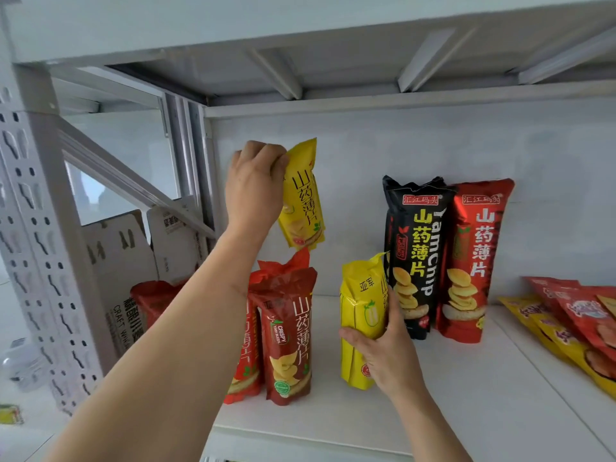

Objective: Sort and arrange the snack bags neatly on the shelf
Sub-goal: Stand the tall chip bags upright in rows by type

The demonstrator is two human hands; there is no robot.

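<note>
I hold one yellow bag [303, 195] up in my left hand [255, 188], fingers clamped on its top; my right hand [380, 351] grips another yellow bag [361, 315] standing on the shelf [466, 395]. Black bag [413, 255] and red bag [473, 258] already stand; the flat packets [573, 321] seem still unsorted.

Bright, even daylight fills the scene, strongest from the pale window area at far left, which is washed out. Shadows are soft and faint under the white metal shelf board [466, 378]. Glossy foil bags show mild glare. Wide-angle distortion bends the perforated white steel upright [36, 235] at left. Edges look slightly soft.
</note>
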